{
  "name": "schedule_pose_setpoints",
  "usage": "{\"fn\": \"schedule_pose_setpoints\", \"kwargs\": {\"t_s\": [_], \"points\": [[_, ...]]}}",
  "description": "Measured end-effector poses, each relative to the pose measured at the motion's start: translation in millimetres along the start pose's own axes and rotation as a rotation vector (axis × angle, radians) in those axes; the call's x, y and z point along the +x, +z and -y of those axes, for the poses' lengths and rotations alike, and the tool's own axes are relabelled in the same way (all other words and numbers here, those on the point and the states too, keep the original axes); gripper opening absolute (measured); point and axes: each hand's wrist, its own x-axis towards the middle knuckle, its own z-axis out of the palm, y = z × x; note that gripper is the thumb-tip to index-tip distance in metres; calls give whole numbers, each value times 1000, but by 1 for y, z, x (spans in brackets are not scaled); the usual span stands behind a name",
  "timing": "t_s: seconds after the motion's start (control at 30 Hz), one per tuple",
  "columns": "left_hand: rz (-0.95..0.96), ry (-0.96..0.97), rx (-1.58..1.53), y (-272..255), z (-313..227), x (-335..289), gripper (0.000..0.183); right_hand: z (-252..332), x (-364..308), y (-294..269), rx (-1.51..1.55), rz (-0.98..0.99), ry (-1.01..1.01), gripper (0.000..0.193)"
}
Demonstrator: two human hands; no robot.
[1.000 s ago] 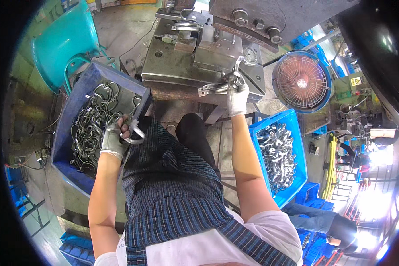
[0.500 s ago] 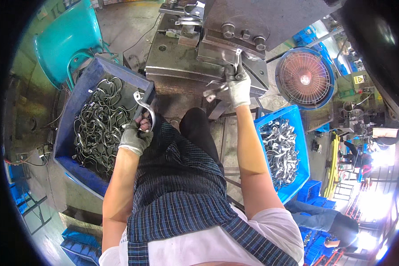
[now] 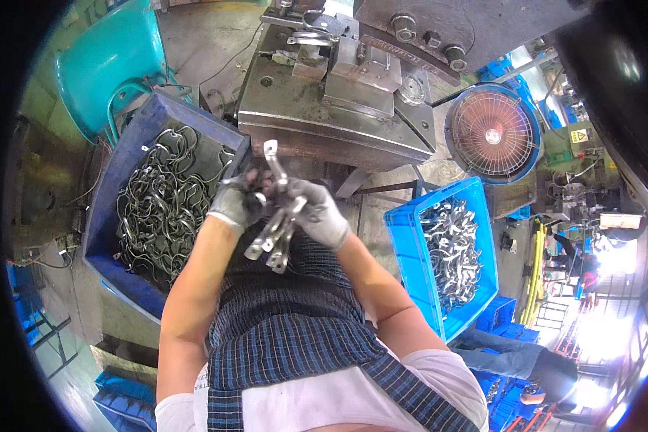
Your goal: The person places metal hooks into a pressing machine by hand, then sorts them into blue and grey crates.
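Gripping a bunch of curved metal parts [image 3: 273, 241], the gloved right hand [image 3: 319, 212] is closed around them above the checked apron [image 3: 288, 345]. Close beside it, the gloved left hand [image 3: 237, 203] has curled, blurred fingers; whether it grips a part cannot be told. A dark blue bin [image 3: 194, 121] of similar pieces stands left, a bright blue crate [image 3: 409, 248] of shiny ones right.

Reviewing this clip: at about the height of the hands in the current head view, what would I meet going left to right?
Dark blue bin → the wearer's left hand → bunch of metal pieces → the wearer's right hand → light blue bin → yellow tubes.
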Motion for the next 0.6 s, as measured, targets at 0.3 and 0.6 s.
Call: {"fn": "schedule_pose_setpoints", "kwargs": {"t_s": [0.3, 0.6], "points": [[-314, 373, 242, -139, -82, -38, 29, 36, 32, -113, -487, -882, -69, 27], [-577, 396, 189, -219, -84, -52, 24, 28, 46, -132, -602, -855, -137, 22]]}}
